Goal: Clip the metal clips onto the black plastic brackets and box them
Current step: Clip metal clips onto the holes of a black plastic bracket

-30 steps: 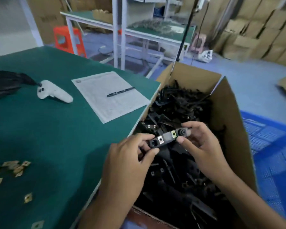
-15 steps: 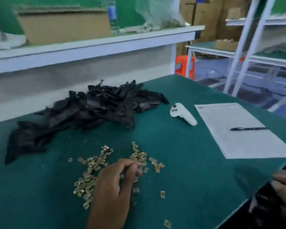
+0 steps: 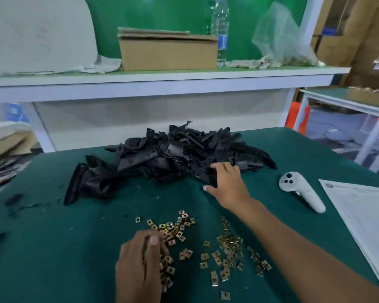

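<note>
Left hand (image 3: 138, 265) curled over scattered metal clips (image 3: 206, 248) on green desk (image 3: 53, 248), grip unclear; right hand (image 3: 224, 182) spread, fingers on black bracket pile (image 3: 162, 162).

No writing can be read. The white printed paper sheet (image 3: 363, 217) at the right edge of the green tabletop (image 3: 53, 248) carries a round emblem at its top corner and rows of fine print, all too blurred to make out. The clear plastic water bottle (image 3: 220, 29) on the white shelf (image 3: 162, 78) wears a blue label, its lettering illegible.
</note>
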A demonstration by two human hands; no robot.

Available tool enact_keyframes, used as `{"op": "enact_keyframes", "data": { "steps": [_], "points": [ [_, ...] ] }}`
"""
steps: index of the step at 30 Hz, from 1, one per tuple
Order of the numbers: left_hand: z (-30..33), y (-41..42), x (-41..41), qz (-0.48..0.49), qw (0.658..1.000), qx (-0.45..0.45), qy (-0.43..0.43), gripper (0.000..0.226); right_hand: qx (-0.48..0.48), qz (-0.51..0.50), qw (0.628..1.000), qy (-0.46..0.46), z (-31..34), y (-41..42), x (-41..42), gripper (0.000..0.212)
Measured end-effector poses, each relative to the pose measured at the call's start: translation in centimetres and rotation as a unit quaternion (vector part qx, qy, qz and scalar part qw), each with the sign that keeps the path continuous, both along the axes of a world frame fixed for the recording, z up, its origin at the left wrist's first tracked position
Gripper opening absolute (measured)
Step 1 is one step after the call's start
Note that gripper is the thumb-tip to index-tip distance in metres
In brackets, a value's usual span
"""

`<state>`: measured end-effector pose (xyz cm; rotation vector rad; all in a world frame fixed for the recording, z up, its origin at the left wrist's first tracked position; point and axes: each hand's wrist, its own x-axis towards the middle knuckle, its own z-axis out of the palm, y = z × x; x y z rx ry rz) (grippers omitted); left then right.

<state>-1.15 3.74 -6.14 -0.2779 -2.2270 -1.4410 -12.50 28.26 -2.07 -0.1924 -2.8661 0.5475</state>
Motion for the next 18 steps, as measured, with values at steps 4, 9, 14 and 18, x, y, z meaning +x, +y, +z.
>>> {"op": "enact_keyframes", "data": {
  "steps": [4, 9, 14, 18],
  "points": [
    [0.0, 0.2, -0.4, 0.002, 1.000, 0.019, 0.005, 0.029, 0.124, -0.014, 0.991, 0.057, -1.3, 0.4, -2.2, 0.040],
    [-0.3, 0.0, -0.9, 0.003, 1.000, 0.021, -0.003, 0.030, -0.112, -0.025, 0.959, 0.259, 0.6, 1.0, -0.4, 0.025],
    [-0.2, 0.0, -1.0, 0.024, 0.998, 0.056, -0.003, 0.032, -0.489, 0.013, 0.845, 0.216, 2.8, -0.3, 4.5, 0.024],
    [-0.1, -0.1, -1.0, 0.028, 0.995, 0.098, -0.009, 0.032, -0.628, 0.092, 0.771, 0.056, 2.4, -1.9, 7.8, 0.031]
  ]
}}
